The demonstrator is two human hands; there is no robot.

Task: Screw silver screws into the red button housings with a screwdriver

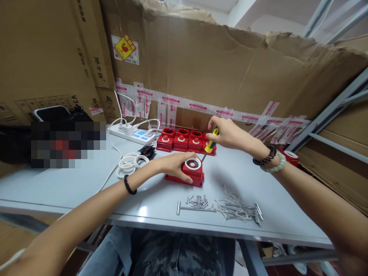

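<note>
A red plastic housing (198, 178) with a white ring (186, 164) on top sits at the middle of the table. My left hand (176, 168) is wrapped around its left side, thumb at the front. In my right hand (222, 132) is a screwdriver (211, 143) with a yellow and green handle, tilted, its shaft pointing down at the housing's right edge. Whether the tip touches a screw is too small to tell. Behind them stands a row of several similar red housings (181, 141), the rightmost partly hidden by the screwdriver and right hand.
Loose screws (198, 201) and metal T-handled rods (198, 209) lie near the front edge. White rings (126, 163), a black part (147, 151) and a power strip (133, 133) with cables are on the left. A cardboard wall (201, 69) closes off the back.
</note>
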